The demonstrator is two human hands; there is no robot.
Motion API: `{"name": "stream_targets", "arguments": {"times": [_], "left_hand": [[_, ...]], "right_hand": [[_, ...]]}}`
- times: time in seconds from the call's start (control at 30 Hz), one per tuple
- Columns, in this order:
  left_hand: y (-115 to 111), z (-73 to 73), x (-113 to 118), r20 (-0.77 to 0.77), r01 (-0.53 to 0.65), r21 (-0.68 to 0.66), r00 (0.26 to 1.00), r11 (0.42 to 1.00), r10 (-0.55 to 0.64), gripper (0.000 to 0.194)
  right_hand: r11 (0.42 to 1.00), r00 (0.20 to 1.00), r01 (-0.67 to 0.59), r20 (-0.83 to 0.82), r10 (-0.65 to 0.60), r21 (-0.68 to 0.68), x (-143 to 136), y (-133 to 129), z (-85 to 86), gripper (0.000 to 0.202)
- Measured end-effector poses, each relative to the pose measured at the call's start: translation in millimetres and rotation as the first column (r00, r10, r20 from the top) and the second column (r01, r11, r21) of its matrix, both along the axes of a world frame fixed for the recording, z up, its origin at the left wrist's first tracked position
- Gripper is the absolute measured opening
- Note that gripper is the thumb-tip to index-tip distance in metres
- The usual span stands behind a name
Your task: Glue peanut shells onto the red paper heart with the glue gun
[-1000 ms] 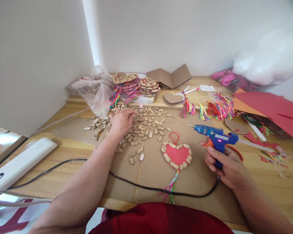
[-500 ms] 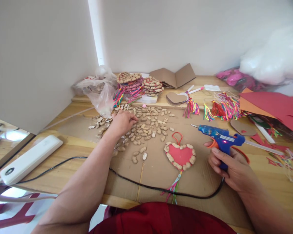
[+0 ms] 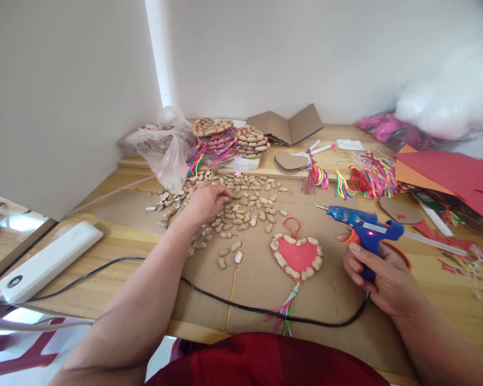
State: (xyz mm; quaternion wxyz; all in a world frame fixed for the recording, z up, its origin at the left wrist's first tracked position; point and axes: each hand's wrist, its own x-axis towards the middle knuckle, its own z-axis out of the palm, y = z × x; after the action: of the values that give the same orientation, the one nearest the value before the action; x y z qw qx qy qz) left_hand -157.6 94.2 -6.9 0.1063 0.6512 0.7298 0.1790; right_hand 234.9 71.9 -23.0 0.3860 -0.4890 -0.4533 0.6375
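My right hand [image 3: 380,279] is wrapped round the grip of a blue hot glue gun [image 3: 358,222]. A red light glows on its side, its nozzle points left, and a glue stick sticks out behind. My left hand [image 3: 207,202] is over the pile of peanuts [image 3: 251,206], thumb and fingers drawn together. Whether a peanut is between its fingertips is hidden. In front of me lies a red heart [image 3: 300,256] edged with peanuts, with a red loop on top and a coloured tassel [image 3: 285,311] below.
A black cord [image 3: 249,309] crosses the cardboard mat. At left lies a white power strip [image 3: 52,262]. Behind the peanuts are stacked peanut hearts [image 3: 253,140], a plastic bag [image 3: 165,150], cardboard hearts [image 3: 292,162] and tassels [image 3: 370,174]. Red paper [image 3: 454,171] sits at right.
My left hand has shifted slightly right over the peanut pile. My right hand, the glue gun and the red heart stay in place.
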Motion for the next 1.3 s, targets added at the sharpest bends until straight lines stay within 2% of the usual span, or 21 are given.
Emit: {"name": "stream_targets", "arguments": {"times": [0.3,0.53,0.67,0.8,0.87,0.97,1.03,1.13,1.27,1.3], "left_hand": [[0,1.2,6,-0.07,-0.129,-0.024,0.989,0.991,0.128,0.026],[1,-3.4,3,-0.077,-0.12,-0.017,0.99,0.993,0.118,0.022],[0,-3.8,2,-0.016,-0.113,0.093,0.993,0.989,0.115,0.023],[-1,-2.1,-3,0.044,-0.173,0.186,0.985,0.967,0.167,0.043],[-2,-3.5,-7,0.078,-0.198,0.252,0.98,0.947,0.184,0.043],[-1,-9.4,-11,0.127,-0.16,0.354,0.984,0.921,0.122,0.032],[1,-12.7,-9,0.146,-0.12,0.354,0.987,0.928,0.072,0.037],[10,-9.9,2,0.114,-0.049,0.293,0.993,0.955,0.017,0.032],[32,7.5,30,-0.066,0.121,0.143,0.992,0.982,-0.112,0.026],[38,11.6,37,-0.112,0.132,0.108,0.986,0.985,-0.12,0.028]], "right_hand": [[1.0,1.0,0.005,0.001,-0.005,-0.003,-2,-1,2.1,0.036],[0.999,0.999,0.033,0.015,-0.033,-0.025,-1,-1,-0.2,0.042],[0.999,0.999,0.04,0.015,-0.04,-0.029,0,-1,-0.5,0.043],[0.998,0.998,0.054,0.018,-0.053,-0.039,-1,-1,0.0,0.046],[0.998,0.999,0.051,0.014,-0.051,-0.037,-2,-1,0.5,0.048],[0.999,0.999,0.044,0.012,-0.044,-0.032,-3,-1,1.8,0.048],[0.999,0.999,0.04,0.012,-0.039,-0.028,-5,-2,3.3,0.047],[0.999,0.999,0.035,0.007,-0.035,-0.024,-7,-2,6.0,0.048],[0.999,0.999,0.036,0.003,-0.036,-0.014,-8,-3,8.7,0.047],[0.999,0.999,0.036,0.004,-0.036,-0.012,-8,-3,9.1,0.046]]}}
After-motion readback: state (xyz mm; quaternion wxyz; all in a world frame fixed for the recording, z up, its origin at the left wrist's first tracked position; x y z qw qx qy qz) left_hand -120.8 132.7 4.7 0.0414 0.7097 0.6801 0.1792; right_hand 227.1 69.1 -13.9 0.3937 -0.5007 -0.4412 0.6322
